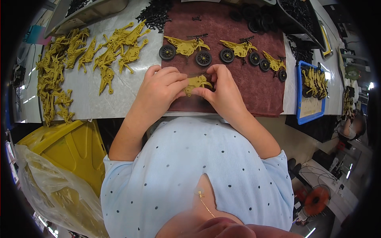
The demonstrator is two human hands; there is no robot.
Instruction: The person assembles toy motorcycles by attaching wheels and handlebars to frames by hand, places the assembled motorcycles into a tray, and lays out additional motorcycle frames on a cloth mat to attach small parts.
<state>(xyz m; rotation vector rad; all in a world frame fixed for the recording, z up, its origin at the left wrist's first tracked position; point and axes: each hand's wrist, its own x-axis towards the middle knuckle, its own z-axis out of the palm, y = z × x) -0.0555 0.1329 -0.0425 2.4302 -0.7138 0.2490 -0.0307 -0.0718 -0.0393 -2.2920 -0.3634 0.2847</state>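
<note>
- Loose yellow frame parts (71, 63) lie heaped on the grey table (119, 99), far left.
- Left hand (160, 89) — fingers curled, pinching the yellow toy frame (197, 83) from its left side.
- That frame sits between both hands, just above the brown mat (254, 79).
- Right hand (224, 91) grips the frame's other end.
- Three finished toy motorbikes (238, 49) stand beyond; blue tray (311, 93) far right.

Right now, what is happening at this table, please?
A person holds a yellow plastic motorbike frame between the left hand and the right hand, over a brown cloth. Three finished toy motorbikes with black wheels lie in a row on that cloth. Many loose yellow frames are spread on the table at the left, and more bikes lie in a blue tray at the right.
</note>
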